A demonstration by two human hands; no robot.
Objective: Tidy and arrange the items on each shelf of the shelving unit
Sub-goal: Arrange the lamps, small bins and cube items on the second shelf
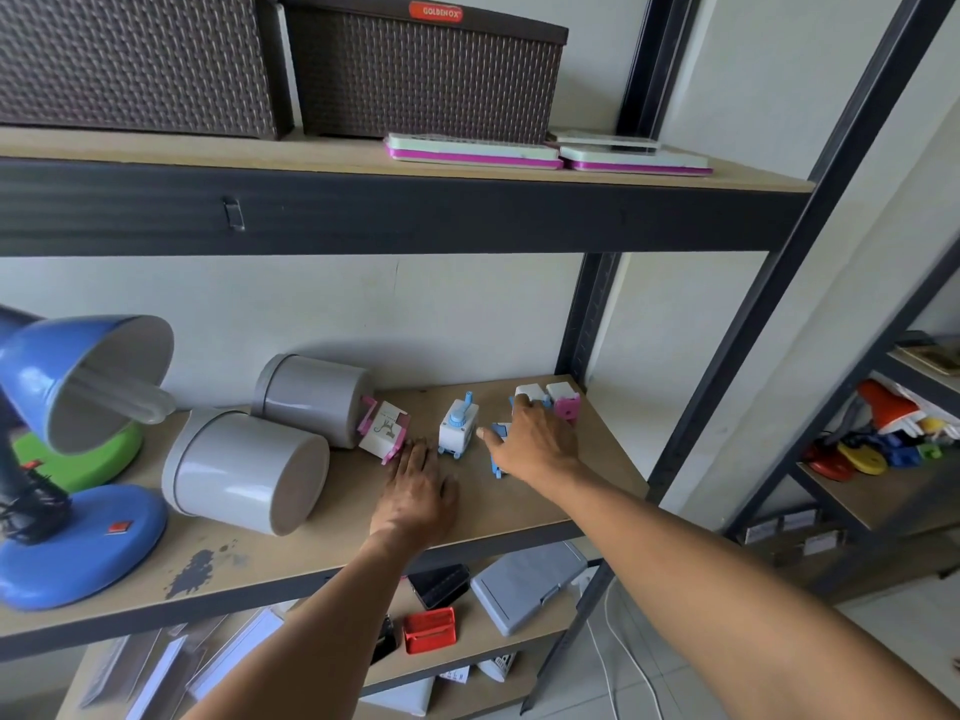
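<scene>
On the middle shelf (363,517) stand several small toy-like gadgets. A white and pink one (383,431) lies tipped against a grey canister. My left hand (415,485) lies flat on the shelf with its fingertips touching that gadget. A white and blue gadget (458,426) stands upright between my hands. My right hand (535,439) reaches over another blue and white gadget (500,433), fingers spread, fingertips on a white gadget (530,394) at the back. A white and pink gadget (565,402) stands at the far right.
Two grey canisters (244,470) (314,397) lie on their sides left of my hands. A blue desk lamp (78,459) fills the shelf's left end. Wicker boxes (426,70) and flat pink-edged cases (472,150) sit on the upper shelf. The lower shelf holds a red holder (430,628) and a grey case (524,584).
</scene>
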